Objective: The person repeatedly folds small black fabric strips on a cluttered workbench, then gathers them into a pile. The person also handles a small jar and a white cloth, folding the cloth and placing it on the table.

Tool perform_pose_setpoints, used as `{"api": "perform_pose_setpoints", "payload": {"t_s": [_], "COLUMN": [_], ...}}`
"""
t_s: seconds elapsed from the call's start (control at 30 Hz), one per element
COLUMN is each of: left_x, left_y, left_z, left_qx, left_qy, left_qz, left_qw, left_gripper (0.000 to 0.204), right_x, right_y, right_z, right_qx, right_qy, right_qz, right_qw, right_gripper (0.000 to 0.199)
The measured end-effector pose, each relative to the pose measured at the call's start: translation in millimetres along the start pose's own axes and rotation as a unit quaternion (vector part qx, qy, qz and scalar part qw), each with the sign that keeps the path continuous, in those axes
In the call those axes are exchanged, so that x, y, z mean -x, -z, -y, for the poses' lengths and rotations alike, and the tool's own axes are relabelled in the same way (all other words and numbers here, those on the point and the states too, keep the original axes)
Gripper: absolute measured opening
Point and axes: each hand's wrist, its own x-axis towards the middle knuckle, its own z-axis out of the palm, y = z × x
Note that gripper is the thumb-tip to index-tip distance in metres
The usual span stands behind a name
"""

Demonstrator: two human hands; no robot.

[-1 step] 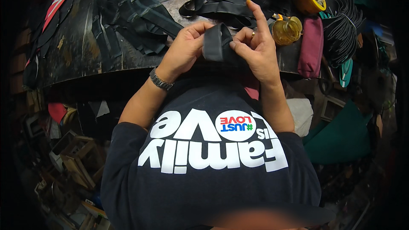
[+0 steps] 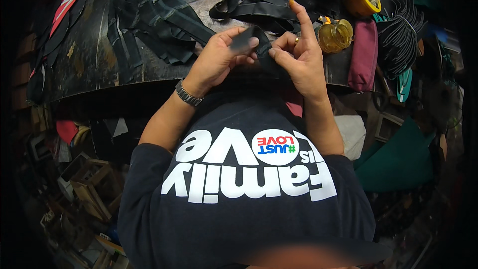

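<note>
Between my hands, above the near edge of the dark table, is a black strap-like strip [image 2: 262, 45] bent into a loop. My left hand [image 2: 219, 60], with a dark watch on its wrist, is closed on the strip's left side, the thumb lying over it. A part of the strip near that thumb is blurred. My right hand [image 2: 301, 57] pinches the strip's other side between thumb and forefinger. One finger of that hand points up, with an orange-brown stain on its tip. Part of the strip hangs below the right fingers.
Black strips [image 2: 159, 25] lie left on the table [image 2: 94, 77]; another black bundle [image 2: 259, 5] lies beyond my hands. At right are an amber jar [image 2: 334, 37], a yellow container [image 2: 364, 0], a maroon pouch [image 2: 363, 57] and tied black cords [image 2: 401, 30]. Wooden frames [image 2: 94, 187] stand lower left.
The strip's left part has folded over and now sits smaller and blurred under my left thumb. The left fingers show beneath it. My right hand has hardly moved.
</note>
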Motion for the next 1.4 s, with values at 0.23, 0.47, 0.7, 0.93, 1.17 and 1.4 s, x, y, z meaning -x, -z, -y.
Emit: {"api": "perform_pose_setpoints", "payload": {"t_s": [0.23,0.47,0.7,0.93,1.17,1.4], "left_x": [-0.5,0.1,3.9,5.9,6.3,8.4], "left_y": [0.0,-5.9,-8.3,-9.3,-15.1,-14.4], "left_z": [5.3,10.3,16.0,11.6,6.0,6.9], "left_qx": [-0.002,0.018,-0.068,-0.055,0.002,0.035], "left_qy": [-0.016,-0.075,-0.154,-0.077,-0.065,-0.071], "left_qz": [0.007,-0.004,-0.038,-0.021,-0.004,-0.033], "left_qw": [1.0,0.997,0.985,0.995,0.998,0.996], "left_gripper": [0.02,0.035,0.031,0.042,0.064,0.066], "right_x": [6.5,8.8,5.8,4.3,9.6,15.9], "right_y": [1.3,-11.1,-14.5,-7.9,-12.7,-9.5], "right_z": [0.2,-4.7,-12.0,-16.9,-16.2,-16.3], "right_qx": [0.028,-0.027,-0.095,-0.105,-0.027,0.074], "right_qy": [0.01,0.016,0.036,0.063,0.11,0.126], "right_qz": [-0.006,-0.035,-0.053,-0.056,-0.083,-0.131], "right_qw": [1.0,0.999,0.993,0.991,0.99,0.98], "right_gripper": [0.094,0.099,0.091,0.078,0.067,0.046]}}
